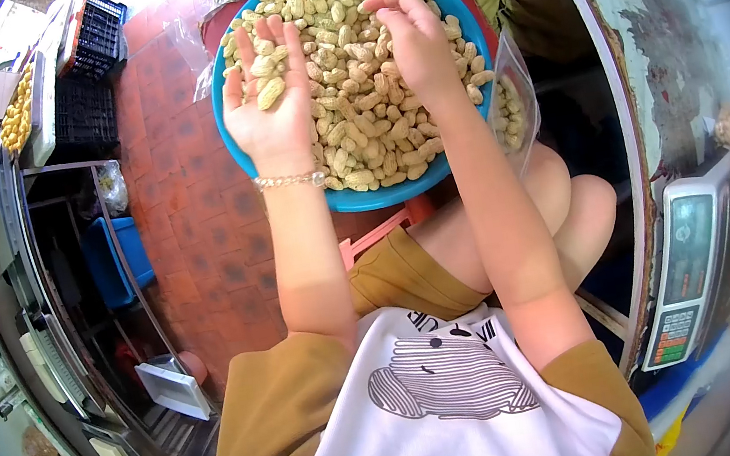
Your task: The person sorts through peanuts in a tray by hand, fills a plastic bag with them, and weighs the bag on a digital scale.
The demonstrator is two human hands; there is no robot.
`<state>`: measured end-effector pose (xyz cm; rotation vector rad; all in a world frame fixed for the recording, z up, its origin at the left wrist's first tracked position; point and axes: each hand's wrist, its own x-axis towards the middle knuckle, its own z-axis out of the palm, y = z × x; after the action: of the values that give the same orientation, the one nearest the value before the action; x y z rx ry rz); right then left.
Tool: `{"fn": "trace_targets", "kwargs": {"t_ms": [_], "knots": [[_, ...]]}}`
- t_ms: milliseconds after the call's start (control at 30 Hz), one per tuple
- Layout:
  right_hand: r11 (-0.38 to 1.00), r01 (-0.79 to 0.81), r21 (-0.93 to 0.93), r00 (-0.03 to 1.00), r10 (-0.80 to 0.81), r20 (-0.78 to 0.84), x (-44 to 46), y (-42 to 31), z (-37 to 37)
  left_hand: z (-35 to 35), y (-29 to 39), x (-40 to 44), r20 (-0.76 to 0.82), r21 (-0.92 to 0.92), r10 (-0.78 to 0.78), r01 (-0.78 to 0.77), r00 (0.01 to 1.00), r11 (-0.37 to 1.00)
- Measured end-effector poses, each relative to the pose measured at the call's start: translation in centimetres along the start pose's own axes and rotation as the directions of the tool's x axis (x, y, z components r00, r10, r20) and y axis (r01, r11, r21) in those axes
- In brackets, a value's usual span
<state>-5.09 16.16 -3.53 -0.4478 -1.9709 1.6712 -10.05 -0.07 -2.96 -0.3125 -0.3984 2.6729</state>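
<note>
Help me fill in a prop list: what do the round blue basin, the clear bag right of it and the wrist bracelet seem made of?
Blue basin: probably smooth plastic, given its even colour and moulded-looking rim.
Clear bag: likely thin, glossy plastic film; peanuts show through it.
Bracelet: shiny, gold-toned, perhaps metal; too small to be sure.

Over the blue basin's [379,197] left half, the left hand [275,130] lies palm up, fingers [295,55] spread; over its right half, the right hand [420,42] bends inward, fingers curled. Both arms [306,246] cross its near rim.
</note>
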Motion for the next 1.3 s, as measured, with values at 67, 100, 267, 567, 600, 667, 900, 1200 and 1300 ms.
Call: {"fn": "trace_targets", "kwargs": {"t_ms": [67,100,267,567,600,667,900,1200,1300], "knots": [[0.965,0.11,-0.237,0.993,-0.099,0.058,-0.5,-0.4,-0.2,0.2,1.2,-0.6,0.073,0.069,0.003,-0.008,0.997,0.998],[0.912,0.177,-0.369,0.981,-0.134,0.139,-0.5,0.1,-0.4,0.4,1.8,-1.1,0.055,0.103,0.027,-0.033,0.998,0.994],[0.445,0.354,-0.822,0.934,-0.123,0.335,-4.5,-0.3,1.7,0.3,3.5,-3.0,-0.007,0.109,0.117,-0.116,0.993,0.987],[0.377,0.445,-0.812,0.891,-0.273,0.361,-3.9,0.4,3.5,-1.7,4.0,-3.1,-0.025,0.193,0.191,-0.183,0.981,0.964],[0.37,0.461,-0.807,0.881,-0.297,0.368,-3.3,0.7,3.7,-1.8,4.1,-3.1,-0.017,0.193,0.176,-0.17,0.984,0.966],[0.356,0.488,-0.796,0.861,-0.344,0.374,-2.1,0.8,4.1,-1.8,4.1,-3.3,-0.015,0.201,0.167,-0.161,0.986,0.966],[0.297,0.569,-0.767,0.822,-0.205,0.531,-0.7,0.8,4.7,-2.3,4.2,-3.4,0.032,0.236,0.123,-0.127,0.992,0.963],[0.305,0.502,-0.809,0.861,-0.26,0.436,-2.0,1.2,2.6,-2.4,3.9,-3.4,0.055,0.325,0.152,-0.162,0.987,0.932],[0.333,0.523,-0.785,0.849,-0.287,0.444,-2.0,0.5,2.7,-2.7,3.6,-3.3,0.083,0.353,0.228,-0.243,0.97,0.903]]}}
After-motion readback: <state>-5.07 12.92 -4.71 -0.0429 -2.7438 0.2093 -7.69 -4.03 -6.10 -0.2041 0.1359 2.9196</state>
